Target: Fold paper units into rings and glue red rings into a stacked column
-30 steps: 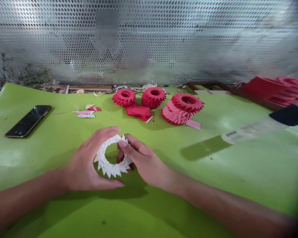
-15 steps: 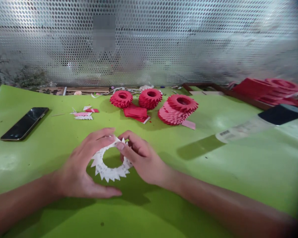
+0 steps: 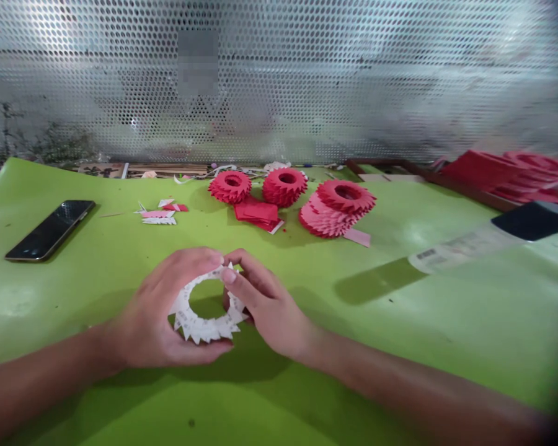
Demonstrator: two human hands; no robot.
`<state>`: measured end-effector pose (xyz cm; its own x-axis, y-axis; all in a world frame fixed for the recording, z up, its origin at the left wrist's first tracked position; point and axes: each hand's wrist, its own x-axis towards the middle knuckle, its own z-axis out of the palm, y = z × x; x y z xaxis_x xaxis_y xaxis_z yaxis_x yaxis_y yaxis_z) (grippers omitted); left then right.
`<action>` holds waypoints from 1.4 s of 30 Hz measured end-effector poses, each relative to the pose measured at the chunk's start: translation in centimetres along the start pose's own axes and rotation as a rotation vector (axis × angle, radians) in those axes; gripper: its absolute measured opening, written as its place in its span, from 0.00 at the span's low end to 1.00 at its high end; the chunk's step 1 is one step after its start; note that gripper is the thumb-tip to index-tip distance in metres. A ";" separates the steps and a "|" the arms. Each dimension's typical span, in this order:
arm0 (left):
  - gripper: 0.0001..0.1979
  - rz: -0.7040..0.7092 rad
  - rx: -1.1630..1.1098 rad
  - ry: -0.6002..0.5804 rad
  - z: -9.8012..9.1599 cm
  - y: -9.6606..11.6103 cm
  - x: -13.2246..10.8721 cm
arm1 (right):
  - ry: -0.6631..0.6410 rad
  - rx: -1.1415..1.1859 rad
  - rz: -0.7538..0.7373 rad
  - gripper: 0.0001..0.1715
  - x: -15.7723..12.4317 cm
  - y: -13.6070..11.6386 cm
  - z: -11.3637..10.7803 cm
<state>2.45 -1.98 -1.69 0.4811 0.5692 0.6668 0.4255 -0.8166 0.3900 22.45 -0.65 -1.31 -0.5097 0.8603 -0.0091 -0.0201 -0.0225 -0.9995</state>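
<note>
A white ring of folded paper pieces (image 3: 208, 329), with pointed teeth round its outer edge and faint print on it, is held above the green table. My left hand (image 3: 167, 316) curves round its left side, fingers at the top and thumb along the lower edge. On the right rim, my right hand (image 3: 265, 303) pinches the ring between thumb and fingers, the thumb lying on its upper right. The right hand's fingertips behind the ring are partly hidden.
Red toothed paper rings (image 3: 230, 187) stand at the back, beside a taller red and pink stack (image 3: 337, 207). Red paper pieces (image 3: 258, 212) and loose folded scraps (image 3: 160, 214) lie nearby. A phone (image 3: 51, 230) lies left; a clear tube with a dark cap (image 3: 534, 221) lies right.
My left hand has closed in round the ring, its thumb rising to the lower edge. The ring has tilted slightly, and my right hand keeps its pinch. The view has shifted a little.
</note>
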 end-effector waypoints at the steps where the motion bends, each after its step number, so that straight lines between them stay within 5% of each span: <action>1: 0.46 0.013 0.008 0.020 0.0 0.0 0.0 | 0.003 0.029 0.018 0.25 0.0 0.1 0.0; 18: 0.42 -0.010 0.042 0.051 0.5 -0.8 -0.4 | -0.092 -0.036 0.047 0.29 0.0 0.5 -0.1; 23: 0.42 -0.200 0.242 -0.132 -1.1 -2.1 -0.4 | 0.067 -0.509 0.001 0.28 0.6 -3.1 -4.7; 28: 0.42 -0.373 0.469 -0.371 -3.1 -5.2 0.2 | 0.512 -1.188 -0.065 0.21 4.8 -10.3 -12.5; 31: 0.44 -0.438 0.496 -0.410 -3.2 -6.8 0.2 | 0.404 -1.575 0.155 0.19 9.1 -12.5 -15.8; 36: 0.36 -0.460 0.425 -0.299 -2.6 -7.3 -0.6 | 0.271 -1.656 0.409 0.21 14.5 -10.0 -17.7; 42: 0.28 -0.389 0.358 -0.267 -2.3 -7.1 -1.0 | 0.186 -1.708 0.501 0.20 16.5 -8.2 -18.8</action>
<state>-2.82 3.04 -3.62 0.3947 0.8626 0.3163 0.8190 -0.4864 0.3045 30.37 23.28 6.20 -0.0905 0.9809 -0.1723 0.9758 0.1220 0.1817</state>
